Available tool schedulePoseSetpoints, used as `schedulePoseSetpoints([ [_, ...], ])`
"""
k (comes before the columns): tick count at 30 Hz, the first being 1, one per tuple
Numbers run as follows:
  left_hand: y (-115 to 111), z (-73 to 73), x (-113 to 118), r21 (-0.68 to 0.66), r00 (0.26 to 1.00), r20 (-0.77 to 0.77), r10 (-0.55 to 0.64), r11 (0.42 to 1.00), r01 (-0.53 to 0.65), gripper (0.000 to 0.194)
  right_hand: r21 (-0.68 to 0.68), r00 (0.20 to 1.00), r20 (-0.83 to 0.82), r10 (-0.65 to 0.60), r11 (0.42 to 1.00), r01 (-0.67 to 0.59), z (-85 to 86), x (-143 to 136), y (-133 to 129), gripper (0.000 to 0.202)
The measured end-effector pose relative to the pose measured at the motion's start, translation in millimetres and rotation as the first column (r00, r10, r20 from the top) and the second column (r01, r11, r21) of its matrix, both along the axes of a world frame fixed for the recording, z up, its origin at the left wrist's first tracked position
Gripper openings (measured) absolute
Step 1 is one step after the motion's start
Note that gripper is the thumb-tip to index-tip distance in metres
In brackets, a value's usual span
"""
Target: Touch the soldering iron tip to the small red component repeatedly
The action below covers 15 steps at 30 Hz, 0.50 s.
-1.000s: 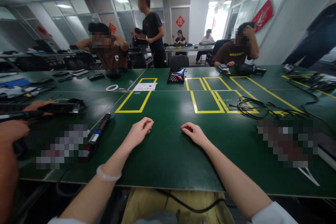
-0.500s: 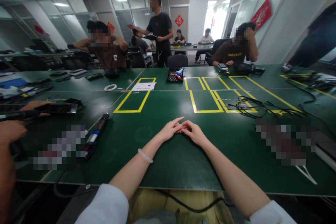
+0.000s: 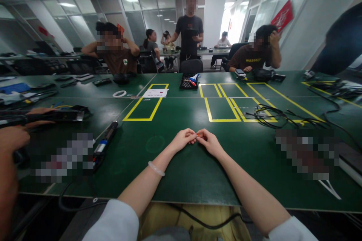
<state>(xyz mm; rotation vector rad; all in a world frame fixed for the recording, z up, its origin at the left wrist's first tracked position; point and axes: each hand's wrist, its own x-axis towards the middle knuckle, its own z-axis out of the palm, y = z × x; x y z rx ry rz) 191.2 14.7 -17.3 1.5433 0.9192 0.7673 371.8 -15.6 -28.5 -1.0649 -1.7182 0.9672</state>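
Note:
Above the green table (image 3: pixel 175 173), my left hand (image 3: pixel 183 140) and my right hand (image 3: pixel 208 142) meet fingertip to fingertip. Both are closed in a pinch. Between the fingertips shows a tiny orange-red piece (image 3: pixel 197 135), too small and too covered to tell its kind. A pale translucent bangle (image 3: pixel 156 168) circles my left wrist. Past the hands lie yellow tape outlines (image 3: pixel 223 120) on the tabletop.
A black tray (image 3: pixel 189 83) with tools stands at the back. Coiled black cables (image 3: pixel 268 113) lie right. To the left are a cylindrical tool (image 3: pixel 103 145), a white tape ring (image 3: pixel 119 93) and a co-worker's hand (image 3: pixel 14 139). Other people sit or stand beyond.
My left index finger, stretched out before, has curled in to the pinch, and an orange-red spot now shows between the fingertips. The standing person has moved right and turned.

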Motion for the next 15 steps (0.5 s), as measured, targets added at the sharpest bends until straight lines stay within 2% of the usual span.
schedulePoseSetpoints([
  [7,-3.8,1.4,-1.4,0.037,0.999,0.039,0.002,0.999,-0.003,0.032,-0.036,0.999,-0.027,-0.017,0.999,0.016,-3.4,-1.0,1.3,0.028],
  [10,-5.0,2.7,-1.1,0.057,1.000,0.024,-0.004,0.998,0.003,0.031,-0.057,0.999,-0.029,-0.038,0.998,0.037,-5.4,-0.1,3.6,0.025],
  [15,-5.9,2.6,-0.7,0.129,1.000,-0.008,-0.006,0.992,0.007,0.029,-0.012,0.999,0.016,-0.036,0.999,0.037,-3.8,1.8,3.6,0.020],
])
